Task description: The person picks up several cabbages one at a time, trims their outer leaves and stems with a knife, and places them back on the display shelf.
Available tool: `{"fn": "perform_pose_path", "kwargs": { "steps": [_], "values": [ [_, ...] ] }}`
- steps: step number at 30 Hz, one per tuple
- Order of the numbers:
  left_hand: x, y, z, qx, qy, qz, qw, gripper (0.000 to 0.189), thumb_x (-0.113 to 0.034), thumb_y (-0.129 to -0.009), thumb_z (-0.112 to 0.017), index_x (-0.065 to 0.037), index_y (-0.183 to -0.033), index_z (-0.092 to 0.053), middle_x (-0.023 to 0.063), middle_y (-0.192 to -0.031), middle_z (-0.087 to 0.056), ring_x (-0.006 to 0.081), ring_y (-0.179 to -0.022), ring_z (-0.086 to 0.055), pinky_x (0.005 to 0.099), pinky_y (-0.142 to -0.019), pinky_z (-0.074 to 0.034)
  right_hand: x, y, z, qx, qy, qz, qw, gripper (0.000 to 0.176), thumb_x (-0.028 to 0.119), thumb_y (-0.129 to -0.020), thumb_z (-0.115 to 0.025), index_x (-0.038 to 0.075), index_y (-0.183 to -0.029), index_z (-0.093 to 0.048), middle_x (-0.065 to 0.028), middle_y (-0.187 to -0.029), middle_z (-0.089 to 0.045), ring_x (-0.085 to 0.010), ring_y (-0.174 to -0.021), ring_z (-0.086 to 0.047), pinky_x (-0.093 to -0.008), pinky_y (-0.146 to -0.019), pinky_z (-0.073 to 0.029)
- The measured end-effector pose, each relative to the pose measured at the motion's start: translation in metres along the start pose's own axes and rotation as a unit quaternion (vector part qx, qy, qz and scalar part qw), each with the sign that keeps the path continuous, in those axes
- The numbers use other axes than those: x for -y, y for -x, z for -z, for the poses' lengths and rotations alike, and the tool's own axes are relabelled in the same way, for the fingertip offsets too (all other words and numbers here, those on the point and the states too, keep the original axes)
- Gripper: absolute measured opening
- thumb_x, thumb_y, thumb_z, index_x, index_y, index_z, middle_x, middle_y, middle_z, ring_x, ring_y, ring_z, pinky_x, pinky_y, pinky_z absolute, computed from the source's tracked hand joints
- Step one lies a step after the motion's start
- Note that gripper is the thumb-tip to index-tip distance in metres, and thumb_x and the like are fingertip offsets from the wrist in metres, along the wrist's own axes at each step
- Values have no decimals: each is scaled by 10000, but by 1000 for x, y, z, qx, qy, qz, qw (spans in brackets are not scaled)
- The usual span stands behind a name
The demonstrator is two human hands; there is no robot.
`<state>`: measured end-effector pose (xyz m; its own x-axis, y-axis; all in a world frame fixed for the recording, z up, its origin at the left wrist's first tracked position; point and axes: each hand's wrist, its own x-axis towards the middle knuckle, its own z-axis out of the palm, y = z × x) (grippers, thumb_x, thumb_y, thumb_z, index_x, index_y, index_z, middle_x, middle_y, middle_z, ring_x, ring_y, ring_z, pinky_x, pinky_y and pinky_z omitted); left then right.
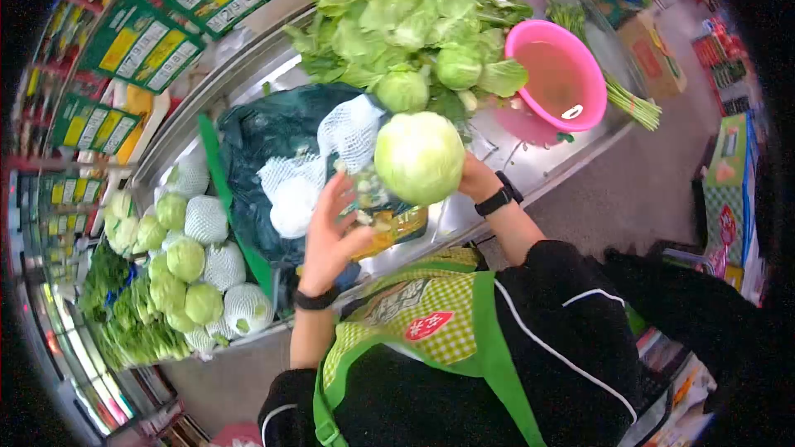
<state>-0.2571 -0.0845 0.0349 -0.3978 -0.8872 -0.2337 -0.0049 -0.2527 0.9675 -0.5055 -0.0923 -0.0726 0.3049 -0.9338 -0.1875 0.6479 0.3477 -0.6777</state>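
Observation:
A round pale-green cabbage [420, 159] is held up in front of me. My right hand [474, 179], with a black watch on its wrist, grips it from the right side; most of its fingers are hidden behind the cabbage. My left hand [331, 236] is apart from the cabbage, to its left, with fingers spread and nothing in them. Beyond that hand, white foam nets [349, 128] lie on a dark green plastic bag [248, 128]. A rounded white foam-netted thing [294, 209] sits right beside the left fingers.
Loose leaves [373, 25] and two more cabbages [402, 91] lie on the metal counter [538, 167]. A pink basin [592, 74] of water stands at right, by bundled green stems [633, 103]. Stacked cabbages [185, 259], some netted, fill the left display behind a green divider [236, 211].

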Motion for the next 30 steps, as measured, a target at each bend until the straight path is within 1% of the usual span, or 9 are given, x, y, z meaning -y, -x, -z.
{"fn": "perform_pose_path", "kwargs": {
  "steps": [3,7,10,13,16,17,24,25,30],
  "values": [
    [-2,-8,-13,52,12,-130,990,1113,-299,-426,-852,-35,-1315,-239,126,-1338,-280,252,-1231,-292,355,-972,-317,-3,-3,-37,199,46,34,978,963,176,-497,-831,46,-1294,-305,-59,-1238,-452,-177,-1133,-436,-346,-954,-356],
    [-5,15,-1,17,20,-169,985,1073,-276,-412,-849,-15,-1280,-276,132,-1252,-368,233,-1162,-374,346,-952,-341,-4,8,-84,227,30,20,973,985,184,-496,-827,35,-1304,-283,-63,-1246,-429,-146,-1144,-404,-304,-969,-322],
    [-5,32,12,-42,16,-180,983,959,-214,-457,-815,1,-1244,-312,125,-1155,-454,211,-1064,-464,326,-920,-369,-7,16,-96,138,201,54,968,828,175,-584,-773,35,-1273,-337,-68,-1137,-497,-139,-1023,-476,-284,-883,-382],
    [-4,52,29,-144,-87,-153,974,884,-205,-471,-812,7,-1200,-361,121,-1101,-489,199,-1020,-487,314,-890,-393,-26,21,-91,-80,368,45,925,382,140,-803,-560,13,-1151,-465,-27,-814,-522,-110,-719,-478,-269,-651,-415],
    [1,79,41,-161,-127,-114,972,877,-205,-474,-814,6,-1196,-363,116,-1079,-501,199,-1004,-495,318,-881,-399,-31,35,-108,-34,507,137,850,283,145,-846,-504,1,-1089,-518,-4,-802,-513,-74,-719,-465,-226,-637,-401],
    [4,87,45,-161,-175,-112,965,881,-220,-473,-820,7,-1193,-365,124,-1097,-490,202,-1021,-485,319,-886,-391,-26,41,-122,-8,512,70,856,259,154,-872,-473,4,-1072,-539,4,-825,-533,-63,-711,-465,-210,-623,-389],
    [33,102,54,-131,-114,-65,983,931,-220,-511,-812,-1,-1260,-305,129,-1150,-436,206,-1053,-441,321,-898,-370,-70,23,-151,-55,22,-142,988,280,184,-900,-442,46,-1136,-501,-4,-903,-576,-61,-748,-559,-195,-573,-442],
    [20,108,51,-122,-57,-2,991,958,-221,-523,-809,-5,-1290,-277,135,-1188,-417,218,-1088,-423,329,-914,-354,-75,21,-141,-19,5,-141,990,282,182,-897,-448,21,-1121,-502,-50,-1001,-586,-98,-890,-573,-226,-708,-472],
    [52,101,63,-53,-34,5,998,814,-194,-561,-777,-11,-1231,-352,115,-1156,-455,159,-1058,-440,296,-897,-370,-88,16,-143,-40,18,-171,984,262,193,-894,-462,4,-1062,-528,-61,-971,-593,-121,-857,-581,-252,-729,-475]
  ]
}}
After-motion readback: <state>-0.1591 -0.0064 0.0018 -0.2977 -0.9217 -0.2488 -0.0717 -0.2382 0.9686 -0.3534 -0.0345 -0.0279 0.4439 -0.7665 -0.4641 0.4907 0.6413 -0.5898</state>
